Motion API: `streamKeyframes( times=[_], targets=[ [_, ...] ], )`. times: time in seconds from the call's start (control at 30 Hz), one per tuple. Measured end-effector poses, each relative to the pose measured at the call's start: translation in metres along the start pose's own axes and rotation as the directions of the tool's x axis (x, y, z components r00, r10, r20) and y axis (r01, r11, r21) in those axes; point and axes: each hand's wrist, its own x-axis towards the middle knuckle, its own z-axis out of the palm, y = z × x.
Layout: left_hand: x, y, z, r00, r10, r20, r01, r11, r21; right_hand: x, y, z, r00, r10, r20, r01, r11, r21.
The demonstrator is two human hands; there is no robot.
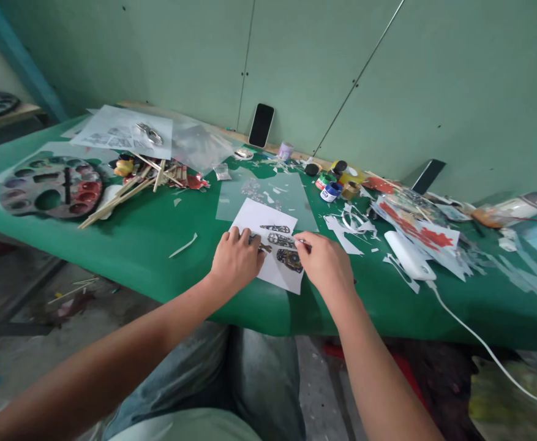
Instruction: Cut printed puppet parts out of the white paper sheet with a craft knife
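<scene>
A white paper sheet (261,223) with dark patterned printed shapes lies near the front edge of the green table (149,239). My left hand (235,260) rests on the sheet's left side, fingers curled and pressing a small dark cut-out piece (264,247). My right hand (326,264) is closed in a pinch on a thin tool (303,243) whose tip touches the sheet by the printed shapes. What kind of tool it is cannot be made out.
A round paint palette (50,187) and a heap of wooden sticks (125,187) lie at the left. Small paint jars (330,191), paper scraps, a white device (408,256) with a cable, and red printed sheets (415,229) lie right. A phone (261,125) leans on the wall.
</scene>
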Motion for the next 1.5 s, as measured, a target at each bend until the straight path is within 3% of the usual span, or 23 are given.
streamKeyframes(
  times=[0.13,0.3,0.53,1.1,1.27,1.5],
  targets=[
    [0.002,-0.011,-0.001,0.997,0.069,0.019,-0.068,0.997,-0.03,0.021,-0.014,0.006,0.995,-0.056,0.087,0.061,0.996,-0.063],
    [-0.002,-0.022,0.007,0.995,0.09,-0.033,-0.092,0.995,-0.047,0.04,-0.03,0.024,0.982,-0.139,0.125,0.15,0.986,-0.078],
    [-0.006,-0.021,0.012,0.994,0.089,-0.069,-0.094,0.993,-0.068,0.042,-0.041,0.034,0.967,-0.205,0.153,0.222,0.969,-0.107],
    [-0.006,-0.021,0.013,0.994,0.078,-0.072,-0.085,0.991,-0.107,0.002,-0.022,0.031,0.981,-0.153,0.116,0.177,0.958,-0.225],
    [-0.005,-0.021,0.012,0.994,0.084,-0.07,-0.092,0.99,-0.112,0.003,-0.01,0.026,0.962,-0.238,0.133,0.265,0.931,-0.249],
    [-0.004,-0.022,0.012,0.993,0.089,-0.072,-0.097,0.989,-0.114,0.015,0.013,0.022,0.898,-0.407,0.169,0.438,0.863,-0.25]
  ],
)
